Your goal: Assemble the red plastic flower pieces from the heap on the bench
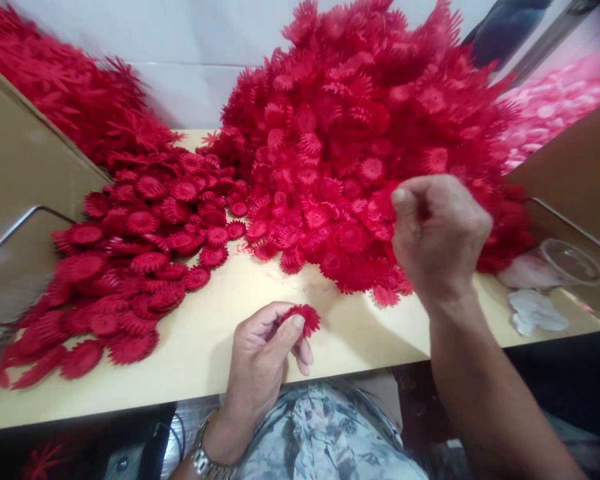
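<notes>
From my remote seat, the head view shows me the left hand (263, 357) closed on a small red flower-shaped disc with a fringed edge (309, 320), thumb pressed over its face. The thumb and fingers cover part of the disc, so I can't see how thick it is or whether it is several layers. It sits just above the near edge of the pale yellow tabletop (280, 287).

The right hand (437, 233) is curled closed, thumb against the bent forefinger, in front of the tall heap of loose red fringed discs (320, 140). Its back faces me, so I can't tell whether anything thin is pinched inside, nor whether it touches the heap. It blocks my view of the discs behind it.

To the left lies a lower pile of darker red, thicker-looking discs (140, 267), its left end blurred. A heap of pink pieces (563, 110) at the upper right is washed out and cut off by the frame. Near the right forearm, a clear round plastic container (573, 263) shows mostly as a rim, its contents unclear; the crumpled white scrap (536, 312) beside it is too soft to identify. The silver metal-link wristwatch (205, 460) on the left wrist is partly cropped, its dial out of sight.
</notes>
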The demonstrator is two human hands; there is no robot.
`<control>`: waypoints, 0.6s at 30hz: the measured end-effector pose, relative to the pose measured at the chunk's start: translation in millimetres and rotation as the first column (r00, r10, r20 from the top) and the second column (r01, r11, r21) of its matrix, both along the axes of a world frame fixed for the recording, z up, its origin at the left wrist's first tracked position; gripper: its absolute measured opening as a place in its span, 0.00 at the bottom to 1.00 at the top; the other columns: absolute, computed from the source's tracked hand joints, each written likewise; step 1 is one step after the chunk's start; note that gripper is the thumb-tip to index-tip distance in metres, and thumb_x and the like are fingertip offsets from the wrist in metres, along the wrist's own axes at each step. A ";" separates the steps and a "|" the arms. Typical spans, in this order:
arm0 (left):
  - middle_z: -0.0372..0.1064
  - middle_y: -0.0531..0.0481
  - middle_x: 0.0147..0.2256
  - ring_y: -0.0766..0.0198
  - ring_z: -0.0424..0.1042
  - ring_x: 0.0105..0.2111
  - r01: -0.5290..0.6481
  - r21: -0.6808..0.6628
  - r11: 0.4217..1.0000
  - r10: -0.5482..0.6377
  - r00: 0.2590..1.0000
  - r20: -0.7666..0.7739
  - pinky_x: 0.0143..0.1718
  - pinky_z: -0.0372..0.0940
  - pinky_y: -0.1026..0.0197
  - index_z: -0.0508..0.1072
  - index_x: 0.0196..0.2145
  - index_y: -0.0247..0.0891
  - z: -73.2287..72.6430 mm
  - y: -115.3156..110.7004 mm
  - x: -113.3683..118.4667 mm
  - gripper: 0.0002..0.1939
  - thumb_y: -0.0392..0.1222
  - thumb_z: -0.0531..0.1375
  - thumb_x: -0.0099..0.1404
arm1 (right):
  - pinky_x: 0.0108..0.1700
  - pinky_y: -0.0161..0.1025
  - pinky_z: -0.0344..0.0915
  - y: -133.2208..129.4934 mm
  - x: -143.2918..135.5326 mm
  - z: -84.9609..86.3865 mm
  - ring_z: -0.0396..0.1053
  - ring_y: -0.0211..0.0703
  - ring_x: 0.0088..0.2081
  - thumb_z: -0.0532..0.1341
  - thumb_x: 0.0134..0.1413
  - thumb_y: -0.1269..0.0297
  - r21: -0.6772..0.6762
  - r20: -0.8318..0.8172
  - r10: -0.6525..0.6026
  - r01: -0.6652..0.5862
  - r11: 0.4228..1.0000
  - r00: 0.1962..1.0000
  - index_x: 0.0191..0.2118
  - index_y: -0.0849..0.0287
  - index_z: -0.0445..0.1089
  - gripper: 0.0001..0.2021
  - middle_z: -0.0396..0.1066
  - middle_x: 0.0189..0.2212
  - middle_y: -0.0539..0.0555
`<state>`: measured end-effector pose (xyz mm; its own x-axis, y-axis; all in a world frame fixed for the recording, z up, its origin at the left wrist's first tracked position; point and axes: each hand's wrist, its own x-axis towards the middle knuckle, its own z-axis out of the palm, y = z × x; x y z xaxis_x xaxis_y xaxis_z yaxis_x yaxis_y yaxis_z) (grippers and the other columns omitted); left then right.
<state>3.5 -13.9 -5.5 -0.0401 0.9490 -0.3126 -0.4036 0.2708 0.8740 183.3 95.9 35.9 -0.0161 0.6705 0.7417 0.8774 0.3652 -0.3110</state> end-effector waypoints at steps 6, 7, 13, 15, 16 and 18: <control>0.59 0.58 0.15 0.75 0.56 0.12 -0.058 -0.052 0.997 0.056 0.998 -0.041 0.12 0.49 0.72 0.68 0.22 0.34 -1.4 4.2 -0.3 0.09 0.42 0.62 0.54 | 0.44 0.42 0.63 -1.3 14.5 3.4 0.67 0.46 0.40 0.54 0.57 0.63 -0.020 0.128 0.069 -0.067 0.998 0.989 0.37 0.58 0.71 0.09 0.70 0.35 0.58; 0.58 0.58 0.15 0.76 0.54 0.13 -0.066 -0.040 0.997 0.064 0.996 -0.057 0.12 0.48 0.72 0.66 0.21 0.35 -2.2 4.3 -0.2 0.11 0.42 0.62 0.54 | 0.43 0.41 0.63 -11.1 10.5 1.7 0.67 0.45 0.40 0.55 0.57 0.65 -0.023 0.088 0.110 -0.108 0.994 0.990 0.38 0.59 0.71 0.09 0.70 0.36 0.58; 0.52 0.59 0.16 0.75 0.50 0.15 -0.063 -0.008 0.998 0.062 0.995 -0.079 0.13 0.47 0.72 0.61 0.19 0.36 -4.8 2.4 2.7 0.17 0.48 0.61 0.57 | 0.32 0.33 0.62 -61.7 -26.4 -5.7 0.66 0.35 0.29 0.57 0.56 0.67 -0.344 -0.353 0.444 -0.556 0.757 0.823 0.30 0.59 0.68 0.06 0.68 0.27 0.50; 0.51 0.59 0.15 0.75 0.49 0.15 -0.051 -0.009 0.999 0.050 0.995 -0.088 0.12 0.46 0.72 0.60 0.18 0.36 -4.7 2.3 4.1 0.19 0.50 0.61 0.56 | 0.30 0.32 0.61 -67.4 -36.8 -8.8 0.64 0.34 0.28 0.59 0.54 0.64 -0.429 -0.479 0.479 -0.672 0.603 0.735 0.28 0.60 0.67 0.06 0.66 0.25 0.49; 0.50 0.60 0.15 0.75 0.48 0.15 -0.046 -0.008 0.999 0.045 0.995 -0.086 0.13 0.46 0.72 0.60 0.18 0.36 -4.6 2.5 4.7 0.20 0.51 0.61 0.56 | 0.30 0.31 0.60 -68.6 -40.8 -10.7 0.64 0.33 0.28 0.61 0.52 0.64 -0.449 -0.523 0.485 -0.710 0.543 0.701 0.27 0.60 0.66 0.07 0.66 0.25 0.48; 0.49 0.60 0.14 0.76 0.47 0.14 -0.046 -0.010 0.999 0.045 0.996 -0.080 0.12 0.45 0.72 0.61 0.17 0.35 -4.3 3.1 5.5 0.20 0.53 0.62 0.54 | 0.30 0.31 0.61 -69.2 -46.1 -15.2 0.63 0.33 0.28 0.63 0.49 0.63 -0.467 -0.581 0.486 -0.757 0.458 0.653 0.26 0.60 0.65 0.08 0.65 0.24 0.48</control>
